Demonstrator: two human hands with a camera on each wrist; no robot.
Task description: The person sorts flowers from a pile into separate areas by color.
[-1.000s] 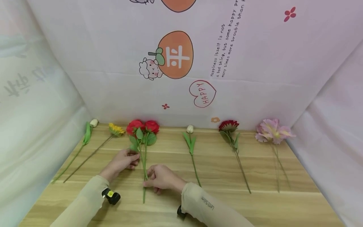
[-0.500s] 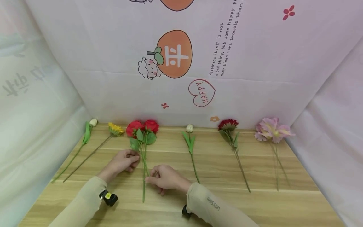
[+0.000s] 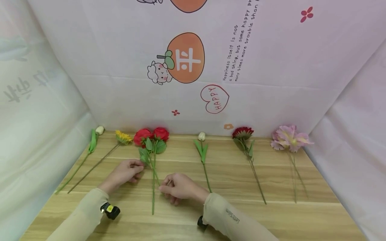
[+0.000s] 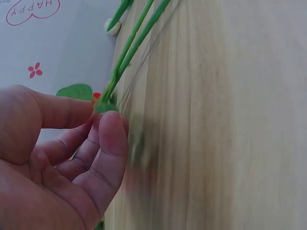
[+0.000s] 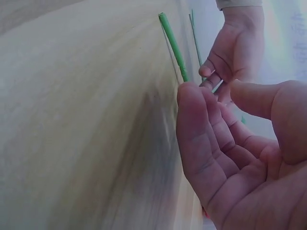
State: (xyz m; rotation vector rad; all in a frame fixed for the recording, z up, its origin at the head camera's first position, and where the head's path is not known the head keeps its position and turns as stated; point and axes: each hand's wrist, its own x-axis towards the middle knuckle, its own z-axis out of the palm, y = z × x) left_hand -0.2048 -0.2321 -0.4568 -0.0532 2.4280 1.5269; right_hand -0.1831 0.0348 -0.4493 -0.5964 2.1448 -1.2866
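Observation:
Two red roses (image 3: 143, 137) lie on the wooden table with their green stems crossed. My right hand (image 3: 179, 187) pinches the lower part of one rose's stem (image 3: 156, 176), with its thumb above the curled fingers in the right wrist view. The other rose's stem (image 3: 153, 201) lies straight, just left of that hand, its cut end (image 5: 165, 24) showing in the right wrist view. My left hand (image 3: 126, 172) is left of the stems, loosely curled, fingertips close to a green rose leaf (image 3: 144, 154). In the left wrist view its thumb and fingers overlap the leaf.
On the left lie a white tulip (image 3: 93, 140) and a yellow flower (image 3: 123, 138). To the right are another white tulip (image 3: 202, 150), a dark red flower (image 3: 243, 134) and pink flowers (image 3: 291, 139). A white printed cloth (image 3: 120, 100) closes off the back and sides of the table (image 3: 235, 217).
My left hand has drawn away leftward from the stems. My right hand has shifted right and slightly back, and the pinched stem's lower part has swung right, away from the other stem.

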